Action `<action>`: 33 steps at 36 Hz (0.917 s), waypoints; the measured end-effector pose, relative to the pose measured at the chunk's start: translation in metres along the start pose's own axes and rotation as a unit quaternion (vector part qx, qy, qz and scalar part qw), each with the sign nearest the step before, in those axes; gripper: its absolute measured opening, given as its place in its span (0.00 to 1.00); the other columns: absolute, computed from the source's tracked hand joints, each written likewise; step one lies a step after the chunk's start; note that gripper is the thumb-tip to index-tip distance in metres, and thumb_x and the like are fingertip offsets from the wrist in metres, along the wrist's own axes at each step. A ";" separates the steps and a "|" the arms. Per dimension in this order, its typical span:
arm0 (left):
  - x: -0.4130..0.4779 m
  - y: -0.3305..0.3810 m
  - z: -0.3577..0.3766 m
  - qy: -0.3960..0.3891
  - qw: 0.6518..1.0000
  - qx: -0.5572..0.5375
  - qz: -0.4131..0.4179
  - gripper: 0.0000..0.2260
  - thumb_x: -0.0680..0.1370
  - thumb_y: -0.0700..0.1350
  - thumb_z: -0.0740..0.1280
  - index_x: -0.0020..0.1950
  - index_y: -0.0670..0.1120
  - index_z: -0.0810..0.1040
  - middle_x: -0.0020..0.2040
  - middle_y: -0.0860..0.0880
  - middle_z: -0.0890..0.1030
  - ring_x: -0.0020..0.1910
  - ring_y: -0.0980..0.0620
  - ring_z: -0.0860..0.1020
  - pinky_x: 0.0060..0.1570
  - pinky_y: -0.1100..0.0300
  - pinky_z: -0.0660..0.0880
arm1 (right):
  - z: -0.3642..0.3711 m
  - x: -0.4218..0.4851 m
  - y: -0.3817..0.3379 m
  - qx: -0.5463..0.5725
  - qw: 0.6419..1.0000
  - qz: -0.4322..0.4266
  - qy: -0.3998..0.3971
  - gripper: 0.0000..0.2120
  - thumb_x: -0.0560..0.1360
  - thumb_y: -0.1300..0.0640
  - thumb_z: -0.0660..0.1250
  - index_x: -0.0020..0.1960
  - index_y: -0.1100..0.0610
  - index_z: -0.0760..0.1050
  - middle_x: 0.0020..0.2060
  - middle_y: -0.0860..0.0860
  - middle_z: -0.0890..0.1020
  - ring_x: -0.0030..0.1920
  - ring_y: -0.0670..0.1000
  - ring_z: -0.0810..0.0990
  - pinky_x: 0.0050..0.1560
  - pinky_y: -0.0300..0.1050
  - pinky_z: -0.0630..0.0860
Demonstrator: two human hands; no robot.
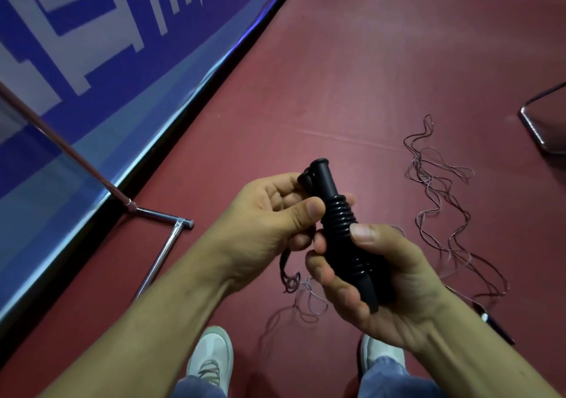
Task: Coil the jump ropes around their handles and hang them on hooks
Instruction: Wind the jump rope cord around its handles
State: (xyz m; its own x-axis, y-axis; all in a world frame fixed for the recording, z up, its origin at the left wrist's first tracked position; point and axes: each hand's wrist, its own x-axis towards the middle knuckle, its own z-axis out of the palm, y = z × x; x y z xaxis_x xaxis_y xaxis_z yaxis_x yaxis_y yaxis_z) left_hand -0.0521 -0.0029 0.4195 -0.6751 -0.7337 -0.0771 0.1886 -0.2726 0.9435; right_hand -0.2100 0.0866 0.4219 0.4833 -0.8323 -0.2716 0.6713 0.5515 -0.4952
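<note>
Handles (323,180) wound with rope (338,218) tilt toward 11 o'clock; left hand (269,213) pinches them from 9 o'clock, right hand (389,281) grips at 5.

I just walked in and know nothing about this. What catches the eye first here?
At the centre, two bare hands hold a pair of black jump-rope handles with black cord wound tightly round them: the left hand near the top, the right hand lower down. To the right, a thin loose rope lies tangled on the dark red floor. A blue-and-white banner fills the left.
</note>
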 end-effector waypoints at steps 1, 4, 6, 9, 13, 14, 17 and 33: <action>0.000 0.001 0.002 0.013 1.000 -0.005 0.001 0.17 0.73 0.44 0.72 0.59 0.38 0.78 0.57 0.35 0.84 0.36 0.47 0.73 0.34 0.63 0.71 | 0.001 0.000 0.001 -0.018 1.000 0.000 0.025 0.19 0.62 0.51 0.83 0.47 0.61 0.84 0.38 0.59 0.81 0.28 0.52 0.82 0.26 0.42 0.79; 0.001 0.002 0.000 0.068 0.998 0.006 0.008 0.12 0.72 0.40 0.74 0.54 0.41 0.80 0.52 0.25 0.79 0.40 0.42 0.72 0.30 0.66 0.71 | 0.008 0.006 0.000 -0.146 0.980 -0.004 0.133 0.17 0.60 0.47 0.80 0.44 0.55 0.84 0.38 0.58 0.80 0.30 0.56 0.81 0.30 0.49 0.80; 0.002 0.000 -0.004 0.101 0.994 0.047 0.011 0.10 0.72 0.37 0.77 0.50 0.42 0.80 0.39 0.36 0.82 0.35 0.46 0.73 0.29 0.65 0.71 | 0.008 0.010 0.001 -0.308 0.923 -0.045 0.226 0.21 0.61 0.45 0.79 0.48 0.57 0.81 0.38 0.55 0.80 0.34 0.56 0.81 0.38 0.56 0.80; 0.002 -0.002 -0.002 0.134 0.986 0.101 0.015 0.08 0.74 0.33 0.74 0.50 0.41 0.79 0.32 0.48 0.80 0.27 0.51 0.72 0.30 0.62 0.71 | 0.009 0.013 0.008 -0.520 0.801 -0.088 0.283 0.20 0.62 0.46 0.80 0.50 0.50 0.79 0.39 0.48 0.83 0.38 0.50 0.82 0.41 0.53 0.80; 0.001 -0.004 0.008 0.123 0.985 0.123 0.020 0.08 0.75 0.34 0.74 0.52 0.41 0.79 0.32 0.50 0.81 0.27 0.52 0.73 0.30 0.63 0.72 | 0.004 0.014 0.018 -0.488 0.806 -0.125 0.311 0.06 0.71 0.61 0.72 0.45 0.53 0.76 0.31 0.52 0.77 0.31 0.57 0.73 0.32 0.51 0.72; 0.001 -0.004 0.009 0.110 0.986 0.120 0.019 0.08 0.75 0.34 0.73 0.52 0.41 0.79 0.32 0.50 0.81 0.26 0.53 0.73 0.29 0.64 0.72 | 0.003 0.013 0.017 -0.446 0.831 -0.125 0.308 0.07 0.72 0.66 0.69 0.42 0.55 0.75 0.29 0.53 0.74 0.29 0.54 0.70 0.28 0.46 0.68; -0.001 0.005 0.004 0.073 0.991 0.109 0.019 0.09 0.76 0.35 0.72 0.54 0.41 0.79 0.33 0.51 0.81 0.27 0.53 0.72 0.29 0.65 0.71 | 0.006 0.009 0.010 -0.333 0.906 -0.117 0.234 0.07 0.68 0.67 0.69 0.43 0.60 0.74 0.31 0.56 0.71 0.28 0.52 0.69 0.28 0.43 0.63; -0.001 0.007 -0.006 0.015 1.000 0.006 -0.003 0.19 0.71 0.40 0.74 0.60 0.40 0.77 0.53 0.39 0.86 0.48 0.39 0.73 0.31 0.65 0.70 | -0.009 0.009 -0.003 -0.088 0.994 0.057 -0.003 0.17 0.67 0.58 0.70 0.54 0.63 0.81 0.43 0.60 0.82 0.40 0.59 0.83 0.42 0.52 0.81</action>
State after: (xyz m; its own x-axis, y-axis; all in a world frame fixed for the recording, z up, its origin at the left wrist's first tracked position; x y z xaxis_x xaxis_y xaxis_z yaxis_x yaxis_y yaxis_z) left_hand -0.0453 -0.0077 0.4246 -0.6548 -0.7501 -0.0928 0.1748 -0.2696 0.9470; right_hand -0.2123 0.0769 0.4134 0.5535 -0.7646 -0.3301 0.5032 0.6229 -0.5990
